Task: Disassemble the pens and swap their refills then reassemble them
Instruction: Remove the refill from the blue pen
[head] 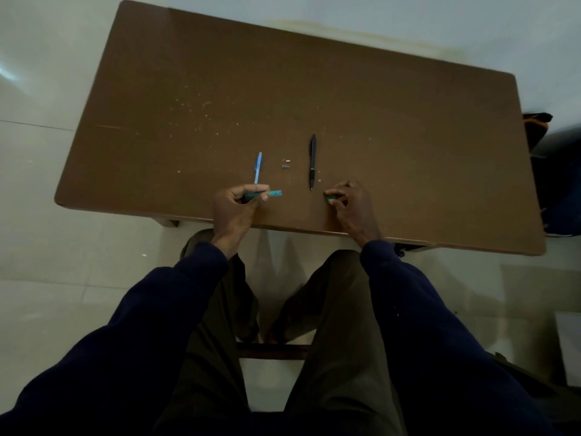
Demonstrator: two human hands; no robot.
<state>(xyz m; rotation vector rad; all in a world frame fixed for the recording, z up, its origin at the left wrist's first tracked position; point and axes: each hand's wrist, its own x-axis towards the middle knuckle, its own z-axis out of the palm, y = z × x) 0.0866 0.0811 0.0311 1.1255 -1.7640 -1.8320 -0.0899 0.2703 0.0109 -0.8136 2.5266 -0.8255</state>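
Note:
My left hand (237, 204) grips a teal pen barrel (276, 193) that points to the right, its open end sticking out past my fingers. My right hand (347, 201) pinches a small teal pen piece (330, 199) near the table's front edge. A light blue pen (257, 167) lies just beyond my left hand. A black pen (312, 161) lies upright between my hands, farther back. Two tiny grey parts (285, 163) sit between the blue pen and the black pen.
The brown table (314, 89) stretches wide beyond the pens, with pale specks scattered left of centre. A dark bag (536, 127) sits off the table's right edge. My knees are under the front edge, over a pale tiled floor.

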